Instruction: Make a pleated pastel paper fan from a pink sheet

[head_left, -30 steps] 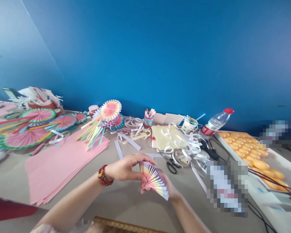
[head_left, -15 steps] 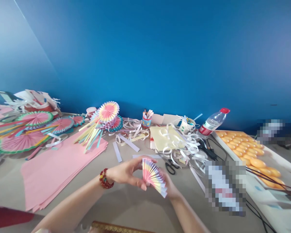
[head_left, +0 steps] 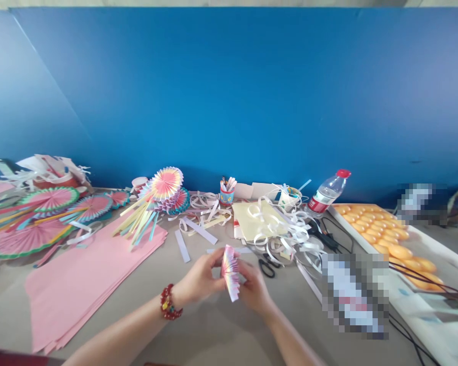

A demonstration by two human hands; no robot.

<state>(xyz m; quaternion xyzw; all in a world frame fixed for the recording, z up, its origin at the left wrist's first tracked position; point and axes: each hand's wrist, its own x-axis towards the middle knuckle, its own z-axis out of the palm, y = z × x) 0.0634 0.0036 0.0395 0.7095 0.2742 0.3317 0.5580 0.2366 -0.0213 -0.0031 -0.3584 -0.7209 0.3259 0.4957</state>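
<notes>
Between my two hands, above the grey table (head_left: 221, 325), is a small pleated paper fan (head_left: 231, 274) in pink, yellow and pale violet. It is turned nearly edge-on to me. My left hand (head_left: 200, 279) closes on its left side, thumb in front; a red bead bracelet circles that wrist. On the other side my right hand (head_left: 254, 287) grips the fan, its fingertips partly hidden behind the paper. Black-handled scissors (head_left: 267, 267) lie just right of my right hand. Pale paper strips (head_left: 200, 230) are spread beyond my hands.
Finished paper rosettes (head_left: 168, 183) and a stack of pink paper (head_left: 95, 284) lie to the left. Farther back are a pen cup (head_left: 227, 195), yellow sheets (head_left: 257, 218) and curled white strips (head_left: 301, 239). A plastic bottle (head_left: 328, 193) stands tilted beside a tray of orange domes (head_left: 389, 239).
The fan has turned from showing its spread pleats to nearly edge-on, and looks narrower. Both hands still hold it. The view has tipped slightly upward, showing the wall's top edge.
</notes>
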